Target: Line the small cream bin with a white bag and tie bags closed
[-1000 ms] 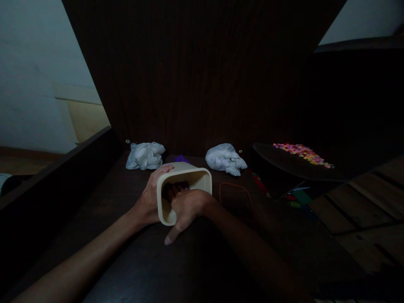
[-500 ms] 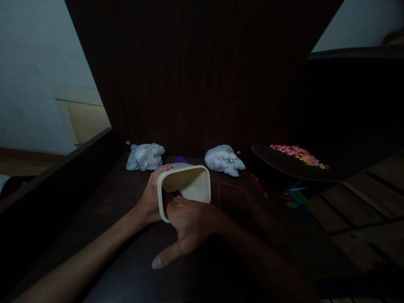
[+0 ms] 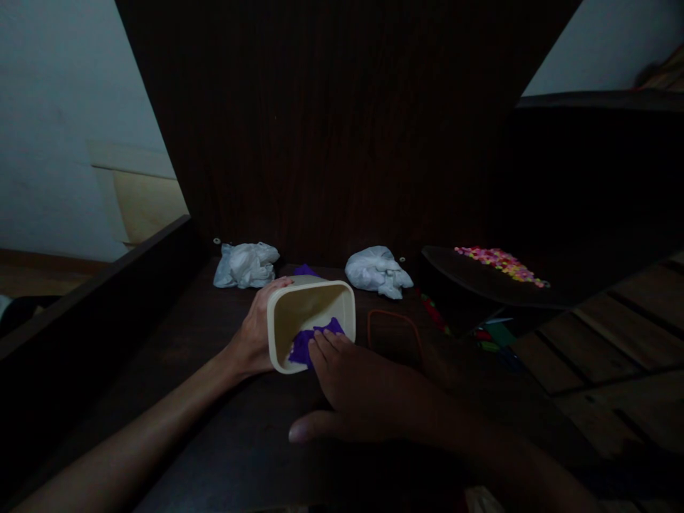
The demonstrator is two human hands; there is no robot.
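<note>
Head view: low light, dim all over. Cream container [image 3: 330, 305] is center, over the dark surface [image 3: 195, 445], tipped w/ its mouth twd the camera; can't tell if its base rests on the surface. L hand [image 3: 255, 335] is curled round the container's L side, fingertips over the top edge, so it has hold of it. R hand [image 3: 355, 388] is palm down, nearly flat: fingers tog., thumb stuck well out to the L. Its fingertips lie on purple cloth [image 3: 302, 349], just inside the mouth on the lower wall; thumb's clear of the cloth, so no pinch visible. Cloth is crumpled, partly under the R fingers.

Behind the container, a bit more purple material [image 3: 305, 270] shows, mostly hidden. At the back, near the dark upright panel [image 3: 342, 121]: L white bag [image 3: 246, 265] & R white bag [image 3: 378, 272], both crumpled, container btwn & in front of them. Orange-red frame [image 3: 390, 313], thin w/ rounded corners, lies just R of the container, near the R wrist. Farther R, a pile of small pink, red & yellow pcs [image 3: 499, 265] sits on a dark curved board [image 3: 470, 279]; below it, red & green items [image 3: 501, 333], too dim to ID.
</note>
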